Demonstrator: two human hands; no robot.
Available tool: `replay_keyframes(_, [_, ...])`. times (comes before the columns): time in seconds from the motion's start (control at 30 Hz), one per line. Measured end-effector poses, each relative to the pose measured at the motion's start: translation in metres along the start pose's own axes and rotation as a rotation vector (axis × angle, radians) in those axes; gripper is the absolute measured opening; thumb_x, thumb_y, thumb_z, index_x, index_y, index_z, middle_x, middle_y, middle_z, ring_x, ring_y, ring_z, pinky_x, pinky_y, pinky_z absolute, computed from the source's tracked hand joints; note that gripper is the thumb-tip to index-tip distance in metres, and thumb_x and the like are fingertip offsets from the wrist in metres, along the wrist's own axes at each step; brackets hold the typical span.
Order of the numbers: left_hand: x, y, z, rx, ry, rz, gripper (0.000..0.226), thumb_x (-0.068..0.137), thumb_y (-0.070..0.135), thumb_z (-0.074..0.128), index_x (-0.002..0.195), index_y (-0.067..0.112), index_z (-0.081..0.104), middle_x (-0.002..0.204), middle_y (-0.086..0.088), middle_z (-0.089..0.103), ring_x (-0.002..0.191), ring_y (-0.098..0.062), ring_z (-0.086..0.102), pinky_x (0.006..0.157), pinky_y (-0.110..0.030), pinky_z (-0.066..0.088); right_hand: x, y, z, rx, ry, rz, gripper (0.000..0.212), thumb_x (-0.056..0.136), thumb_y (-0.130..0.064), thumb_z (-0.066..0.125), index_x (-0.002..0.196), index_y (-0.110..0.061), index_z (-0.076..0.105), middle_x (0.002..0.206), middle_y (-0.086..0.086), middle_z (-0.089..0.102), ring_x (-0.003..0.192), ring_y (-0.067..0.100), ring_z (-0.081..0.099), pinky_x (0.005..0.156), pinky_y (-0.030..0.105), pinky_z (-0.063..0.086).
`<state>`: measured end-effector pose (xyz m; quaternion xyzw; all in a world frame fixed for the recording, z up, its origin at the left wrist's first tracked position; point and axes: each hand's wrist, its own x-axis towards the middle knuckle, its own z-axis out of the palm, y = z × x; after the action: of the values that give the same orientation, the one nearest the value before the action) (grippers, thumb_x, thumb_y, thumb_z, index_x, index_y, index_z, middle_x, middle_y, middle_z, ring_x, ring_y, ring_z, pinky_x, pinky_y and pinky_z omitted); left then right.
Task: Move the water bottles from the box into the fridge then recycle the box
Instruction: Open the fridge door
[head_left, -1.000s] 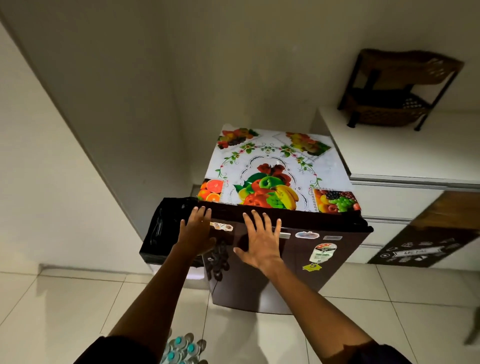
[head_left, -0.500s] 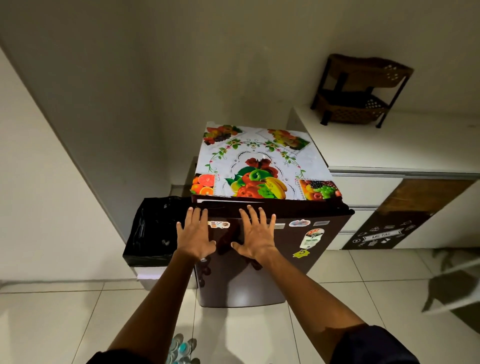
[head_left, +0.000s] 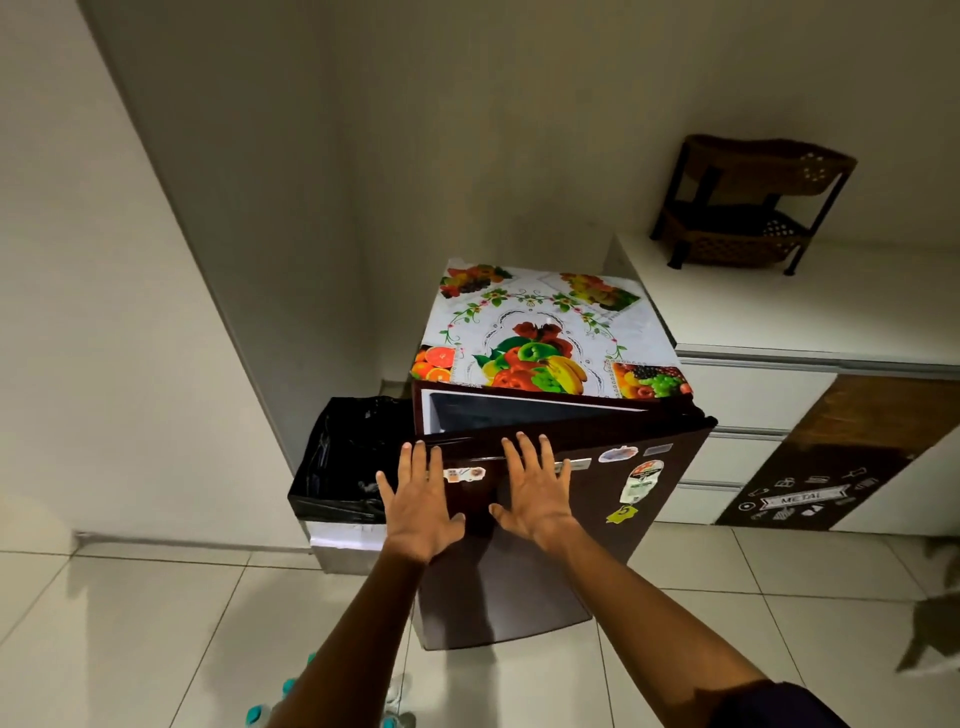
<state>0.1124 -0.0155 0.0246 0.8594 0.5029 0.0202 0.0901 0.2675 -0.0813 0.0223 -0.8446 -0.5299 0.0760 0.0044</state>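
Observation:
A small dark-brown fridge (head_left: 519, 603) stands in the corner under a fruit-print cloth (head_left: 540, 332). Its door, which carries several stickers, is ajar, with a wedge-shaped gap showing along the top left edge. My left hand (head_left: 421, 499) and my right hand (head_left: 535, 493) lie flat on the upper part of the door, fingers straight and spread, holding nothing. At the bottom edge of the view, teal-capped water bottles (head_left: 254, 716) peek out beside my left forearm. The box is hidden from view.
A bin lined with a black bag (head_left: 337, 467) stands against the fridge's left side. To the right is a white counter with drawers (head_left: 779, 312) bearing a dark wicker rack (head_left: 748, 208). A blurred grey shape (head_left: 930, 639) is on the tiled floor at far right.
The gap between the fridge door and its body shows wider now than before. Both hands stay flat on the door. The view has shifted so the fridge sits further right.

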Motion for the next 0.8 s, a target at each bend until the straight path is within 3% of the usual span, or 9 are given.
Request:
replay_keyframes(0.27, [-0.091, 0.039, 0.009, 0.045, 0.028, -0.064, 0.102, 0.078, 0.06, 0.061, 0.154, 0.018, 0.007, 0.162, -0.007, 0.0, 0.149, -0.026, -0.008, 0.118, -0.057, 0.004, -0.073, 0.034, 0.0, 0.083, -0.026, -0.083, 0.09, 0.09, -0.063, 0.046, 0.155, -0.026, -0.003, 0.163, -0.005, -0.01, 0.148, 0.027, -0.018, 0.117, 0.06, 0.007])
replay_keyframes(0.47, [-0.165, 0.092, 0.017, 0.126, 0.003, -0.085, 0.101, 0.078, 0.067, 0.052, 0.154, 0.018, 0.008, 0.162, -0.01, -0.003, 0.149, -0.027, -0.008, 0.118, -0.057, 0.002, -0.14, 0.071, 0.003, 0.117, 0.005, -0.117, 0.082, 0.092, -0.068, 0.028, 0.156, -0.025, 0.001, 0.163, -0.004, -0.009, 0.149, 0.026, -0.016, 0.116, 0.06, -0.002])
replay_keyframes(0.8, [-0.248, 0.179, 0.035, 0.071, -0.09, 0.05, 0.105, 0.081, 0.068, 0.049, 0.154, 0.012, -0.001, 0.161, -0.011, -0.01, 0.149, -0.028, -0.008, 0.12, -0.052, 0.005, -0.229, 0.136, 0.009, 0.36, 0.019, -0.025, 0.087, 0.09, -0.073, 0.031, 0.156, -0.022, 0.006, 0.162, -0.008, -0.013, 0.15, 0.02, -0.01, 0.118, 0.057, -0.003])
